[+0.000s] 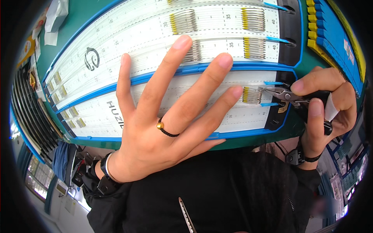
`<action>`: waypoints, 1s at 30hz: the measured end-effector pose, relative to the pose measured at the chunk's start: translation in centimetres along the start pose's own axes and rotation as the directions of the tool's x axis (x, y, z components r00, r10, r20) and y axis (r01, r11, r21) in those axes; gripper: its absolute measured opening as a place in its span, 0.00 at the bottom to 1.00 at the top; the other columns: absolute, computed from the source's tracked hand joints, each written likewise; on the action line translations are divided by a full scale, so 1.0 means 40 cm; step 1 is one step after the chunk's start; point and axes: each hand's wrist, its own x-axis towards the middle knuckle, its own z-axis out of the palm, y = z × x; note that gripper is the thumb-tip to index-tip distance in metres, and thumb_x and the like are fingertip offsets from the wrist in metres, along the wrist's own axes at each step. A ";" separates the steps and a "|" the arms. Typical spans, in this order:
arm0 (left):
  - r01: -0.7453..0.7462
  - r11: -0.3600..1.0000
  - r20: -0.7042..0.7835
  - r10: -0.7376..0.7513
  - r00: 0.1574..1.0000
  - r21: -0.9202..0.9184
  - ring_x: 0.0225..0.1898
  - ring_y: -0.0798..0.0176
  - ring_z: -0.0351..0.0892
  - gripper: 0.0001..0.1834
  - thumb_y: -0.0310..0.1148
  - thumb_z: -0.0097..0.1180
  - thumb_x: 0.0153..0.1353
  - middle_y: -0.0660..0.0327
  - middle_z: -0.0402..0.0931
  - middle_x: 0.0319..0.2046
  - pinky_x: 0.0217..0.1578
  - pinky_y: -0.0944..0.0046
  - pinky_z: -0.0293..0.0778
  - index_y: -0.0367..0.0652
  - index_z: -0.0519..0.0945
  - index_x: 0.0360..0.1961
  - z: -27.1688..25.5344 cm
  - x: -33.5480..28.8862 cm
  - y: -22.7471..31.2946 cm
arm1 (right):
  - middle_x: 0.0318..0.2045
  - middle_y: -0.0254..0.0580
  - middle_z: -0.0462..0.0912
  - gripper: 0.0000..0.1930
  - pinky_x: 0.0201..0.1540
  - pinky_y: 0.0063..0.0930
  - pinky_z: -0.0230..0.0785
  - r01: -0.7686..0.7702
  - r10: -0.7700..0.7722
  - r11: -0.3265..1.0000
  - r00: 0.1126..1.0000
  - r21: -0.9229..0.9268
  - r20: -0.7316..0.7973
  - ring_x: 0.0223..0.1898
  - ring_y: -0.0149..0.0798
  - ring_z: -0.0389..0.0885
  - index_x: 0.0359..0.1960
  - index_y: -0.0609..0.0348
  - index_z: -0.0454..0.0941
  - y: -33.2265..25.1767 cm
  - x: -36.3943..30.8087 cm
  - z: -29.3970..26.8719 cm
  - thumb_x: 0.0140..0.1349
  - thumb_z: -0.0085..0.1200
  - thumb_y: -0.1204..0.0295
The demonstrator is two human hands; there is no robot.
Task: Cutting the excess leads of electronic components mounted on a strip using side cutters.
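Two long blue-rimmed cases with white ruled panels (pixel 233 120) lie side by side, fine clear lines strung along them. Over both, my left hand (pixel 149 134) is spread palm down with fingers apart; whether it presses on the lines I cannot tell. My right hand (pixel 334 97) grips small pliers (pixel 279 92) with silver jaws and dark handles. Their tips are beside a row of thin silver pieces with yellow ends (pixel 251 95) on the nearer case. Similar rows (pixel 254 48) sit on the farther case. Blue cords (pixel 272 104) lie by the right ends.
A blue and yellow ridged holder (pixel 336 35) stands at the far right on the green table surface (pixel 83 15). Stacked dark curved strips (pixel 33 112) are at the left. A crumpled white wrapper (pixel 56 19) lies at the far left.
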 end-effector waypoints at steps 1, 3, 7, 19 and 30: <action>-0.001 1.000 0.020 0.001 1.000 0.007 0.69 0.43 0.57 0.34 0.67 0.51 0.51 0.62 0.65 0.66 0.68 0.35 0.40 0.65 0.80 0.55 -0.005 0.002 0.001 | 0.35 0.60 0.80 0.09 0.29 0.21 0.62 0.002 -0.002 1.000 1.000 -0.006 0.005 0.24 0.28 0.67 0.27 0.53 0.59 0.001 0.000 -0.002 0.60 0.46 0.79; -0.001 1.000 0.039 0.001 0.999 0.015 0.69 0.43 0.57 0.34 0.67 0.52 0.51 0.62 0.65 0.66 0.68 0.35 0.39 0.65 0.80 0.55 -0.006 0.000 0.002 | 0.35 0.60 0.80 0.09 0.30 0.21 0.62 0.012 -0.012 0.999 1.000 -0.031 0.019 0.24 0.28 0.67 0.27 0.53 0.59 0.002 -0.001 -0.004 0.61 0.46 0.79; -0.007 1.000 -0.004 0.007 1.000 -0.001 0.69 0.44 0.57 0.34 0.67 0.52 0.51 0.62 0.66 0.66 0.68 0.35 0.39 0.65 0.80 0.55 0.005 -0.004 0.001 | 0.34 0.59 0.80 0.10 0.30 0.21 0.63 -0.033 0.034 0.998 0.999 -0.047 0.030 0.25 0.29 0.67 0.28 0.53 0.59 -0.003 -0.004 -0.007 0.60 0.48 0.76; -0.009 1.000 0.013 0.008 1.000 0.005 0.69 0.43 0.57 0.33 0.67 0.52 0.51 0.62 0.65 0.66 0.68 0.34 0.39 0.65 0.80 0.55 -0.002 -0.004 0.000 | 0.34 0.59 0.79 0.12 0.31 0.20 0.63 -0.039 0.043 0.997 0.997 0.067 -0.056 0.25 0.30 0.69 0.29 0.53 0.58 0.002 -0.009 0.005 0.61 0.53 0.73; -0.017 1.000 -0.008 0.017 1.000 -0.010 0.69 0.41 0.57 0.34 0.66 0.54 0.50 0.58 0.67 0.65 0.68 0.33 0.39 0.62 0.80 0.55 0.002 -0.005 0.002 | 0.34 0.58 0.79 0.13 0.31 0.20 0.64 -0.012 0.015 0.997 0.999 0.073 -0.040 0.26 0.29 0.69 0.29 0.53 0.58 0.009 -0.009 0.002 0.61 0.54 0.71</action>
